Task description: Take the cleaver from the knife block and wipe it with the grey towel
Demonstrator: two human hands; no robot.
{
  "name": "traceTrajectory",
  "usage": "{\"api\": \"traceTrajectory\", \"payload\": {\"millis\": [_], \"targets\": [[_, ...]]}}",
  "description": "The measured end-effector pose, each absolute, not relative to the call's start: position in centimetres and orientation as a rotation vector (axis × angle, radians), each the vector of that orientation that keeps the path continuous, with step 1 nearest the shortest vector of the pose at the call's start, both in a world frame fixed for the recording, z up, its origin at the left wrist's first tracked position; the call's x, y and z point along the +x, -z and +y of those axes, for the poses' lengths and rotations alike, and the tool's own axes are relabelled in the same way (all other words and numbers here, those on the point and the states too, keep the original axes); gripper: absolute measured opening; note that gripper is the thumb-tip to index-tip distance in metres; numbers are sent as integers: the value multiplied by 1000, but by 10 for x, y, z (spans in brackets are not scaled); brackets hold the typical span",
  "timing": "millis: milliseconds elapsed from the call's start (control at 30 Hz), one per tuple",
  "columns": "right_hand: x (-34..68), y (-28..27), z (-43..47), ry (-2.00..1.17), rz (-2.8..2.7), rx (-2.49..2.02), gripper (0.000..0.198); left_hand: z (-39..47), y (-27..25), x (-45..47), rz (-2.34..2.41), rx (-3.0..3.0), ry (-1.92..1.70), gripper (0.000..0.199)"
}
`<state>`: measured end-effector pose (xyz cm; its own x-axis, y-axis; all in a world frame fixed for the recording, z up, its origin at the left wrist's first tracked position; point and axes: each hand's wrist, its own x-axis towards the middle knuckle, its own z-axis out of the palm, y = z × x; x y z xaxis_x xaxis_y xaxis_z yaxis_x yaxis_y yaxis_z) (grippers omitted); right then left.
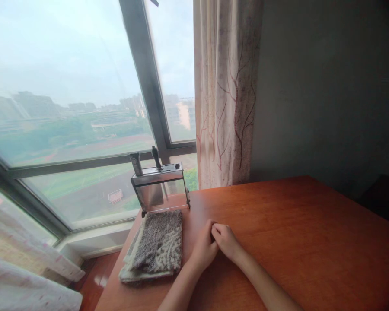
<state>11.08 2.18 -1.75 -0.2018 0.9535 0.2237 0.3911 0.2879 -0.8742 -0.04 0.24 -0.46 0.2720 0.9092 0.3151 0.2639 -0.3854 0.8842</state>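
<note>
Daylight entered through the window [84, 129], ahead and left of the left hand [203, 246]; sky [61, 47] pale, close to washed out. Buildings [138, 106] beyond the glass hazy, low in contrast. Wall [317, 95], ahead and right of the right hand [226, 239], dim, falling to near black farther right. Curtain [227, 95] straight ahead shaded on its right side. Pale, soft glare lay on the table [294, 229] just ahead of both hands; bright spot on the floor [100, 280], to their left. Window frame [142, 69] leaned, wide-angle stretch. Fine detail soft.
</note>
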Motion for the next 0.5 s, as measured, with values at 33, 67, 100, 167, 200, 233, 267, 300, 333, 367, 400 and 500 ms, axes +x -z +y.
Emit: {"api": "traceTrajectory", "payload": {"millis": [33, 67, 100, 167, 200, 233, 267, 300, 333, 367, 400, 500], "targets": [[111, 17, 22, -874, -1753, -1225, 37, 2, 4, -1, 1069, 1830, -1117, 32], [111, 17, 22, -872, -1758, -1226, 37, 2, 4, -1, 1077, 1853, -1100, 33], [111, 16, 21, -873, -1765, -1225, 38, 1, 2, -2, 1098, 1890, -1075, 35], [111, 14, 19, -885, -1789, -1216, 37, -3, -3, -6, 1179, 2006, -1001, 41], [111, 13, 18, -894, -1805, -1209, 36, -4, -8, -10, 1242, 2081, -959, 44], [112, 12, 16, -903, -1822, -1201, 35, -6, -14, -15, 1304, 2161, -912, 47], [112, 11, 15, -912, -1838, -1194, 35, -7, -20, -22, 1339, 2235, -868, 47], [112, 10, 14, -918, -1852, -1190, 36, -8, -27, -31, 1379, 2284, -851, 44], [112, 9, 13, -923, -1862, -1190, 37, -8, -34, -43, 1431, 2313, -861, 42], [113, 8, 13, -928, -1870, -1190, 38, -7, -40, -57, 1503, 2328, -881, 39], [113, 7, 12, -932, -1877, -1192, 38, -5, -44, -73, 1585, 2336, -898, 35], [114, 6, 12, -930, -1891, -1196, 36, 0, -45, -125, 1835, 2399, -856, 32]]}}
